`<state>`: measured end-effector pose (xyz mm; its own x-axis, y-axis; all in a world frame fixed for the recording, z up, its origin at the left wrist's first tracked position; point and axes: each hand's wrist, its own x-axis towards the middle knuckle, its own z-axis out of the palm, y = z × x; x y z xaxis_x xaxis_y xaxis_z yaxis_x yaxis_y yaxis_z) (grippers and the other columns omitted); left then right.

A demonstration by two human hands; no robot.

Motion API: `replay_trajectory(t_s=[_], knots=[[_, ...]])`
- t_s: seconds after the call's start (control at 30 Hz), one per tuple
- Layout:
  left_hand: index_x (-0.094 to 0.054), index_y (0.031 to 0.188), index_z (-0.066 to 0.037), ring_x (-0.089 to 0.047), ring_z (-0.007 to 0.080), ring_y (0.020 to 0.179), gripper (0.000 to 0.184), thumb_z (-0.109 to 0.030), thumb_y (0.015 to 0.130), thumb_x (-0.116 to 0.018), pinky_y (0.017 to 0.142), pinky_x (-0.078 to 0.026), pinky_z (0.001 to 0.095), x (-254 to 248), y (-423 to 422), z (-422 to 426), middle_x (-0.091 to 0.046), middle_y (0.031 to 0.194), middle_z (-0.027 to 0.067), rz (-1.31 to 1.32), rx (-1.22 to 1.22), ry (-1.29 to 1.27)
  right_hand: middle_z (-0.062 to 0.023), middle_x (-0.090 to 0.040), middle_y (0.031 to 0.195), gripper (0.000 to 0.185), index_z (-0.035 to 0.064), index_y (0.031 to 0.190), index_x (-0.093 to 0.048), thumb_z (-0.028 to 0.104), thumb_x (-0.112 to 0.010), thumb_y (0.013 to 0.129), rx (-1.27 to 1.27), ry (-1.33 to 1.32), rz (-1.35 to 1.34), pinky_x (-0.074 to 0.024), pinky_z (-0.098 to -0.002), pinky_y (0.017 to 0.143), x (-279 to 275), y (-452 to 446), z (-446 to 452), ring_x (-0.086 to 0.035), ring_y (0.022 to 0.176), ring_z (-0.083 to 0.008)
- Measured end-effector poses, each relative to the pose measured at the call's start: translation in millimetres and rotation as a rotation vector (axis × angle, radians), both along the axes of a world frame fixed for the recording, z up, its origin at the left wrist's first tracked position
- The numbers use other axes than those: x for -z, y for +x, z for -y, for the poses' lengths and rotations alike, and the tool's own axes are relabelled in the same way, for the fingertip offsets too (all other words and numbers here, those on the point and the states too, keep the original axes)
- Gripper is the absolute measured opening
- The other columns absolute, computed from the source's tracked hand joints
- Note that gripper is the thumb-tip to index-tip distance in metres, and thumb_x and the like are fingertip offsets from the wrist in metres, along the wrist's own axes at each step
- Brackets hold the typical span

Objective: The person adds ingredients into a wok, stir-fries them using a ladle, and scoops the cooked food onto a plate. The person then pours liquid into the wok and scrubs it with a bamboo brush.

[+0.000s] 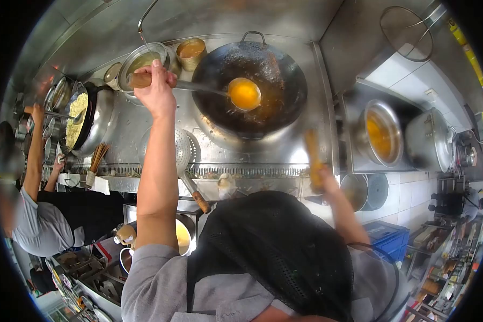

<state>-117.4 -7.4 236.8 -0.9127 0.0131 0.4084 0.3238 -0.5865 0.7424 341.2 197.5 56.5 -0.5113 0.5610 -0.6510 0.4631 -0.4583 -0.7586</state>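
Observation:
My left hand (pixel 156 88) is closed around the wooden handle of a ladle (pixel 204 89). The ladle's bowl holds orange-yellow liquid and sits over a large dark wok (pixel 214 115). Inside, the wok looks wet, with brownish liquid at the bottom. To the right of the wok, my right hand (pixel 325 181) is closed on a long yellow-brown thing (pixel 313 155), too smeared by motion to name its kind. A perforated skimmer (pixel 183 150) with a wooden handle lies on the steel stove in front of the wok.
A bowl with a strainer (pixel 129 72) and a can of brownish liquid (pixel 191 51) stand behind, left of the wok. At right are a metal pot with orange liquid (pixel 370 115) and a lidded pot (pixel 426 139). Left, a co-worker (pixel 43 220) stirs a wok of pale yellow food (pixel 76 126).

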Motion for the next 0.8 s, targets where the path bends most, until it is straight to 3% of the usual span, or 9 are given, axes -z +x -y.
replay_trajectory(t_s=[0.1, 0.23, 0.37, 0.43, 0.53, 0.67, 0.7, 0.77, 0.8], knots=[[-0.046, 0.082, -0.005, -0.049, 0.0123, 0.047, 0.024, -0.014, 0.090, -0.067, 0.042, -0.040, 0.0267, -8, 2, -15, -0.052, 0.061, 0.0046, -0.056, 0.041, -0.077, -0.0120, -0.051, 0.133, 0.081, 0.0052, 0.149, -0.024, 0.019, -0.069, 0.084, -0.261, 0.489, -0.142, -0.0365, -0.0326, 0.104, -81, -48, -31, -0.048, 0.122, -0.0231], [-0.052, 0.077, -0.003, -0.053, 0.0104, 0.049, 0.021, -0.010, 0.088, -0.068, 0.043, -0.041, 0.0254, -35, 14, -56, -0.056, 0.060, 0.0035, -0.106, 0.005, -0.209, -0.0132, -0.056, 0.125, 0.077, 0.0164, 0.151, -0.025, 0.020, -0.065, 0.085, -0.752, 0.639, -0.086, -0.0497, -0.0363, 0.085, -119, -176, -79, -0.060, 0.101, -0.0199], [-0.053, 0.080, -0.001, -0.053, 0.0112, 0.048, 0.019, -0.009, 0.087, -0.068, 0.043, -0.042, 0.0262, -41, 5, -77, -0.056, 0.059, 0.0050, -0.156, -0.015, -0.340, -0.0118, -0.066, 0.113, 0.074, 0.0202, 0.143, -0.039, 0.022, -0.069, 0.076, -1.303, 0.894, 0.764, -0.0518, -0.0383, 0.087, -125, -273, -16, -0.064, 0.103, -0.0258], [-0.053, 0.081, -0.001, -0.053, 0.0116, 0.047, 0.018, -0.009, 0.086, -0.068, 0.043, -0.042, 0.0269, -46, -17, -80, -0.056, 0.058, 0.0054, -0.193, -0.028, -0.383, -0.0059, -0.067, 0.115, 0.051, 0.0242, 0.129, -0.054, 0.032, -0.067, 0.080, -1.501, 1.434, 0.833, -0.0537, -0.0385, 0.084, -116, -281, -69, -0.064, 0.108, -0.0245], [-0.051, 0.082, -0.001, -0.053, 0.0120, 0.046, 0.019, -0.008, 0.086, -0.067, 0.041, -0.043, 0.0282, -55, -25, -78, -0.056, 0.058, 0.0057, -0.135, -0.035, -0.380, -0.0073, -0.071, 0.106, 0.022, 0.0197, 0.103, -0.072, 0.026, -0.065, 0.082, -1.381, 1.352, 1.179, -0.0559, -0.0378, 0.077, -142, -317, -128, -0.069, 0.094, -0.0247], [-0.052, 0.082, 0.000, -0.054, 0.0131, 0.047, 0.017, -0.009, 0.087, -0.065, 0.042, -0.043, 0.0277, -47, -32, -93, -0.056, 0.060, 0.0057, -0.160, -0.043, -0.364, -0.0079, -0.071, 0.107, 0.029, 0.0130, 0.104, -0.071, 0.023, -0.066, 0.077, -1.342, 1.398, 0.855, -0.0547, -0.0389, 0.080, -167, -303, -53, -0.068, 0.099, -0.0262], [-0.053, 0.083, 0.001, -0.055, 0.0135, 0.048, 0.016, -0.009, 0.088, -0.065, 0.042, -0.043, 0.0277, -43, -32, -96, -0.056, 0.061, 0.0060, -0.180, -0.038, -0.357, -0.0076, -0.070, 0.109, 0.042, 0.0144, 0.117, -0.066, 0.020, -0.065, 0.076, -1.463, 1.215, 0.795, -0.0541, -0.0387, 0.081, -173, -295, -18, -0.067, 0.101, -0.0254], [-0.052, 0.081, 0.000, -0.054, 0.0138, 0.048, 0.016, -0.007, 0.088, -0.065, 0.042, -0.043, 0.0280, -52, -24, -92, -0.056, 0.061, 0.0060, -0.221, -0.001, -0.426, -0.0076, -0.069, 0.109, 0.058, 0.0211, 0.132, -0.056, 0.019, -0.065, 0.074, -1.517, 1.306, 0.849, -0.0540, -0.0396, 0.081, -93, -283, -44, -0.067, 0.102, -0.0259], [-0.052, 0.081, 0.000, -0.054, 0.0138, 0.048, 0.016, -0.007, 0.087, -0.065, 0.043, -0.043, 0.0281, -52, -17, -89, -0.055, 0.061, 0.0059, -0.217, 0.053, -0.450, -0.0073, -0.070, 0.106, 0.065, 0.0249, 0.137, -0.049, 0.019, -0.065, 0.075, -1.486, 1.341, 0.857, -0.0541, -0.0397, 0.080, -106, -278, -63, -0.067, 0.101, -0.0261]])
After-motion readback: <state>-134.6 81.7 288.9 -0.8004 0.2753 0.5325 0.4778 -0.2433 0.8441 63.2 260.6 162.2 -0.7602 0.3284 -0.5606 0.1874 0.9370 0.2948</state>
